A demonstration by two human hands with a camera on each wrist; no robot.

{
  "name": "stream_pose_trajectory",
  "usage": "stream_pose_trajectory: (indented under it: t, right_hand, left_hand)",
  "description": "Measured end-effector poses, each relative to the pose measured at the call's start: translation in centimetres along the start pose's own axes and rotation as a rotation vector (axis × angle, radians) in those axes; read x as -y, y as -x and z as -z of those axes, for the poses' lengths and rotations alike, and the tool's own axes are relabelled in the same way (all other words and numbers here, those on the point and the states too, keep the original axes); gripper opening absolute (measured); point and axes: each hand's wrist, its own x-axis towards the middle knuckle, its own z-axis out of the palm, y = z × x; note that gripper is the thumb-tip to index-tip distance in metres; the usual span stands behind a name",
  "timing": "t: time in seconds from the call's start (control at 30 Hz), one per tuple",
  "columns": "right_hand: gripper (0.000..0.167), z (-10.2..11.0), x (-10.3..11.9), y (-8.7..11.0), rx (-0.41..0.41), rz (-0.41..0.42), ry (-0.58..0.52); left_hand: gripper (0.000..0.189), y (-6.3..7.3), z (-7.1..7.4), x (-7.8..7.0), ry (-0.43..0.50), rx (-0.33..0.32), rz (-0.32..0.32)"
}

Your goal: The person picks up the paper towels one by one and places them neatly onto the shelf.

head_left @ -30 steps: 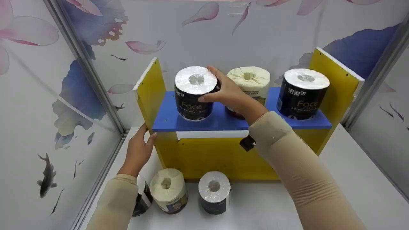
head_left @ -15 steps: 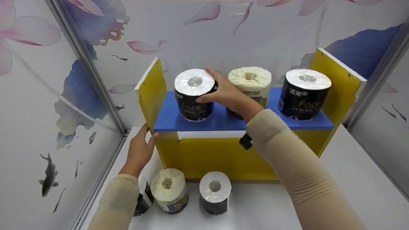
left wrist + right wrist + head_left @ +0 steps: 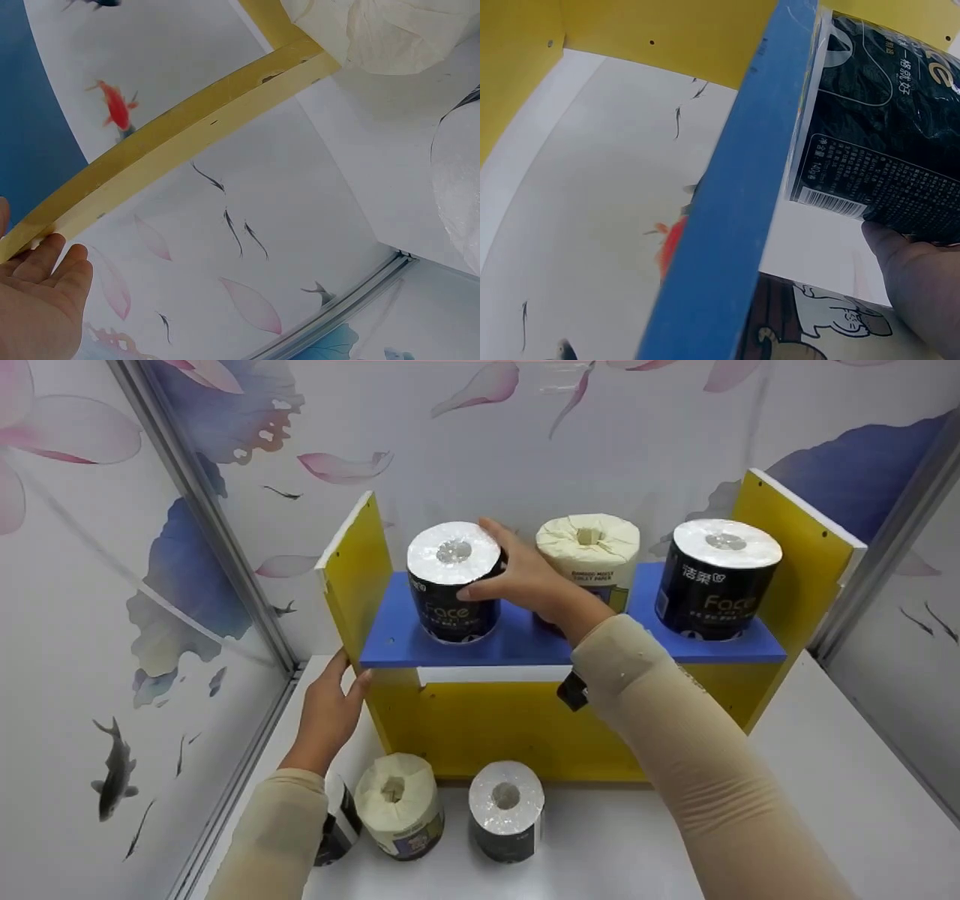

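My right hand [image 3: 534, 579] grips a black-wrapped toilet roll [image 3: 442, 611] with a shiny white top, thumb on its front and fingers round its far side. The roll stands upright at the left end of the blue shelf board [image 3: 390, 641]; in the right wrist view its black wrapper [image 3: 885, 127] sits right at the board's edge. My left hand [image 3: 328, 716] holds the yellow side panel [image 3: 352, 562] of the rack, thumb in front. In the left wrist view its fingers [image 3: 49, 259] wrap the panel's edge.
A cream-wrapped roll [image 3: 589, 547] stands mid-board, partly behind my right hand. Another black roll [image 3: 709, 592] stands by the right panel [image 3: 795, 532]. On the white table [image 3: 615, 847] before the rack are a cream roll [image 3: 401, 810], a grey-topped roll [image 3: 506, 810] and a roll [image 3: 341, 825] half hidden by my left sleeve.
My right hand has brought the black roll slightly down and left on the blue board, keeping its grip. The left hand stays on the side panel.
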Motion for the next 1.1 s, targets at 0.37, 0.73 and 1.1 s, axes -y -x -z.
stream_pose_trajectory:
  t: [0.37,0.73,1.1]
  right_hand:
    - [0.107,-0.13,-0.51,-0.55,-0.006,-0.022,-0.017]
    - [0.107,-0.43,-0.54,-0.83,0.003,-0.025,-0.038]
    - [0.107,-0.59,-0.43,-1.03,0.013,-0.023,-0.114]
  left_hand:
    - [0.062,0.01,-0.06,-0.09,0.0,0.003,-0.005]
    - [0.061,0.08,0.0,0.01,-0.01,-0.002,-0.008]
    - [0.06,0.11,0.06,0.0,0.002,-0.002,-0.02]
